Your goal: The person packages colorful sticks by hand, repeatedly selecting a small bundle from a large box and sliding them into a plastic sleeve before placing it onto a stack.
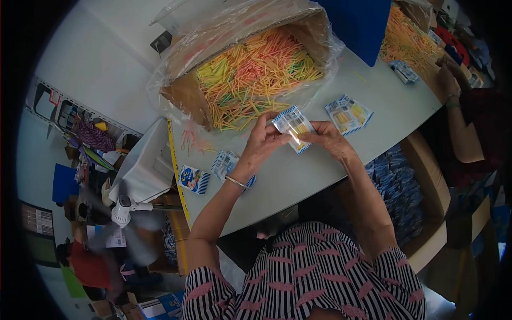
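Both bare arms are being stretched forward, elbows bent, forearms being angled inward. Left hand [261,143] is being held raised, wrist cocked, fingers curled and pinched shut against the thumb. Right hand [328,137] is being held just beside it, fingertips pinched likewise, palm being turned down. Hands nearly touching.

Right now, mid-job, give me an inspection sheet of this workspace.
Surface: pale table, packets and sticks on it.
Job's things: packet held above the table; open box of coloured sticks behind it, plastic-lined.
Clutter: filled packets at right, printed packets at left, loose sticks.
Hands: left hand and right hand both pinch the packet.
Cables: nothing seen.
Surroundings: co-worker's hand far right; fan left; carton of blue packets beside the table.
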A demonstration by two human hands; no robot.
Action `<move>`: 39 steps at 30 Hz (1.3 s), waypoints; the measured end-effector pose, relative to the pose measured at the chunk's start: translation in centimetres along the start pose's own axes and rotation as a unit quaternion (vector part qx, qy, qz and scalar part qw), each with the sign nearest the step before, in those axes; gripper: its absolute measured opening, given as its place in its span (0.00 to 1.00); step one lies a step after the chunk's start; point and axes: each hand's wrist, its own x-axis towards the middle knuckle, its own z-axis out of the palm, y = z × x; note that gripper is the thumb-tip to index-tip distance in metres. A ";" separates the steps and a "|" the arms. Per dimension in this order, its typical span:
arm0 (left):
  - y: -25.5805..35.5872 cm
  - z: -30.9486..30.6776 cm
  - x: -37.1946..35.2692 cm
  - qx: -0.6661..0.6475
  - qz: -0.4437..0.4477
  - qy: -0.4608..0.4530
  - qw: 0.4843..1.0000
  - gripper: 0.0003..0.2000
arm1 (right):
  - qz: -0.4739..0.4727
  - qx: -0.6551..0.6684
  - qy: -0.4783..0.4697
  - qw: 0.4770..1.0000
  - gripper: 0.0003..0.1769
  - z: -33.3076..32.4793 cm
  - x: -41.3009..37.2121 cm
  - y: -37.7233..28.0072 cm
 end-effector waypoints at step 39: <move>0.1 -0.7 -2.4 0.073 0.013 0.042 0.996 0.21 | -0.162 -0.465 0.249 0.834 0.12 -6.8 -1.9 1.3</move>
